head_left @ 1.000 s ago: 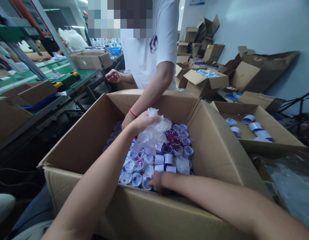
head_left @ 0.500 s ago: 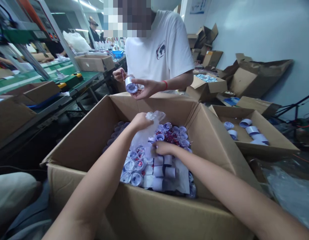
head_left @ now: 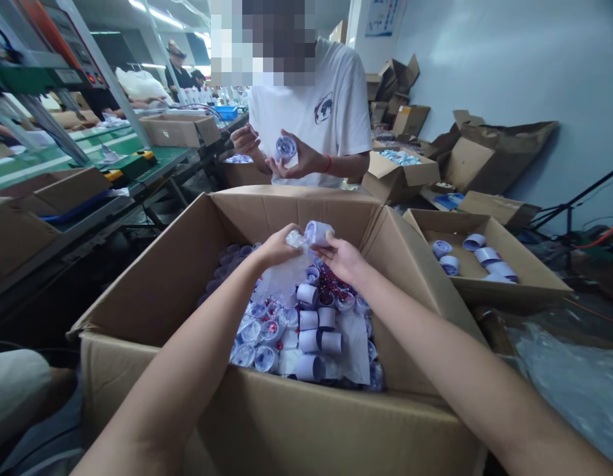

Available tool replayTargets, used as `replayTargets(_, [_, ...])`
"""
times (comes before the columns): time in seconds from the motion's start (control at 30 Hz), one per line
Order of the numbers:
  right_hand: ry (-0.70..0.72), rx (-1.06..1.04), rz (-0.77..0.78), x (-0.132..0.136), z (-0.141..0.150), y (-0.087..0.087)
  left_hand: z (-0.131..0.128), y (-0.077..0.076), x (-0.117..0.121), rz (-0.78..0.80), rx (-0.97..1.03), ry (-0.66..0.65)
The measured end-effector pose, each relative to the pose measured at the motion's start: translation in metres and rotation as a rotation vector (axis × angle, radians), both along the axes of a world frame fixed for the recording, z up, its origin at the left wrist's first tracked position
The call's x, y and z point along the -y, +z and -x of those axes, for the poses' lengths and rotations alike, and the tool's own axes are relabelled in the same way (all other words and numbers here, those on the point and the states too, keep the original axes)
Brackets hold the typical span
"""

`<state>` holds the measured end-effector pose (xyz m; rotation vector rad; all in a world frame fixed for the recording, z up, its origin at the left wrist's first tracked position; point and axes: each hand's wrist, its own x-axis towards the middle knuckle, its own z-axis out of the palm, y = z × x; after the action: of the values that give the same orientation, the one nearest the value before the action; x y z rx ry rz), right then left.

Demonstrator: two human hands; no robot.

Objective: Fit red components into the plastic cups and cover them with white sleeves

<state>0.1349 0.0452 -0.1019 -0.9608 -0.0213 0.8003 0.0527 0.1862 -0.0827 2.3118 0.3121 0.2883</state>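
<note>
My left hand [head_left: 282,247] is closed on the gathered top of a clear plastic bag [head_left: 281,281], which hangs down over the parts. Beside it, my right hand [head_left: 342,256] grips a white cylindrical cup-like part [head_left: 318,233], its hollow end turned left toward the bag's mouth. Both hands are above a large open cardboard box [head_left: 296,201]. Inside the box lie many similar white parts, some on their sides like this white cylinder [head_left: 310,367], others with round ends up. Dark red pieces [head_left: 330,281] lie among them.
Across the box a co-worker in a white shirt [head_left: 311,99] holds another white cylinder [head_left: 286,147]. At right stands a shallower carton [head_left: 529,287] with several white cylinders. A green conveyor table [head_left: 162,162] runs along the left. Clear plastic sheeting [head_left: 569,370] lies low at right.
My right hand has risen from the pile, bringing a white cylinder up beside the bag's top. The left hand keeps the bag. The co-worker's cylinder has moved up and right, and their hands are apart.
</note>
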Motion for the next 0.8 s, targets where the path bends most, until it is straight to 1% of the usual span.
replayTargets(0.07, [-0.003,0.009,-0.028,-0.002,0.005,0.001,0.000,-0.002,0.003,0.027,0.047,-0.055])
replayTargets(0.17, [0.004,0.057,-0.031,-0.003,0.010,0.000,-0.002,-0.004,0.008,0.057,0.074,-0.064])
replayTargets(0.33, [0.053,0.163,0.006,-0.004,0.013,-0.004,-0.005,-0.001,0.009,0.010,0.077,0.013])
replayTargets(0.43, [0.075,0.182,0.018,-0.003,0.012,-0.006,-0.005,0.004,0.007,-0.011,0.103,0.044])
replayTargets(0.6, [0.096,0.220,0.100,-0.002,0.012,-0.005,-0.005,0.008,0.005,-0.009,0.103,0.092])
replayTargets(0.67, [0.089,0.225,0.153,-0.002,0.009,-0.007,-0.004,0.009,0.004,0.050,0.090,0.094])
replayTargets(0.73, [0.051,0.225,0.238,-0.002,0.004,-0.012,-0.003,0.012,0.001,0.177,0.074,0.071])
replayTargets(0.8, [0.006,0.251,0.354,-0.001,-0.003,-0.021,-0.002,0.016,-0.003,0.287,0.065,-0.021])
